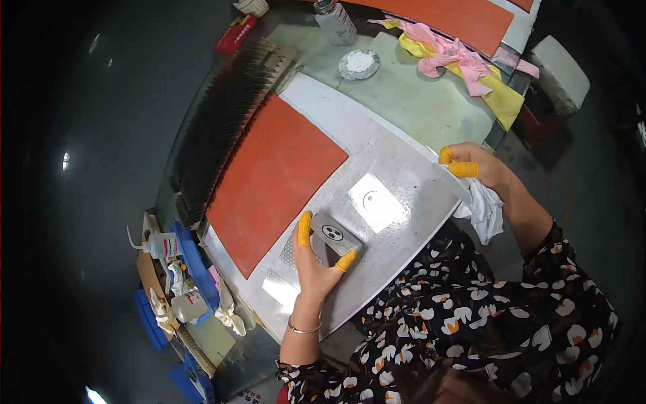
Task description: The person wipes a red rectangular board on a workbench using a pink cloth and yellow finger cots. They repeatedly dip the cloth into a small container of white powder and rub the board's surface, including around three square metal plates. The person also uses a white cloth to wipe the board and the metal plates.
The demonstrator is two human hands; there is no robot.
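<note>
My left hand point(315, 262), with yellow finger cots on thumb and finger, grips a grey rectangular block point(344, 244) by its sides. On the block's top is a black round mark with three pale dots. Beneath that hand, a grey dotted sheet point(288, 256) partly shows on the white board point(397, 145). Out past the board's right edge, my right hand point(486, 165) is closed, also with yellow finger cots. A white cloth point(484, 209) hangs from it. A pale flat piece point(452, 183) juts from its fingers; what it is I cannot tell.
An orange-red mat point(276, 182) lies left of the block, beside a row of dark upright blades point(225, 128). Pink and yellow cloths point(464, 60), a dish of white material point(359, 64) and a bottle point(335, 25) stand farther back. Blue trays point(192, 259) with bottles are at left.
</note>
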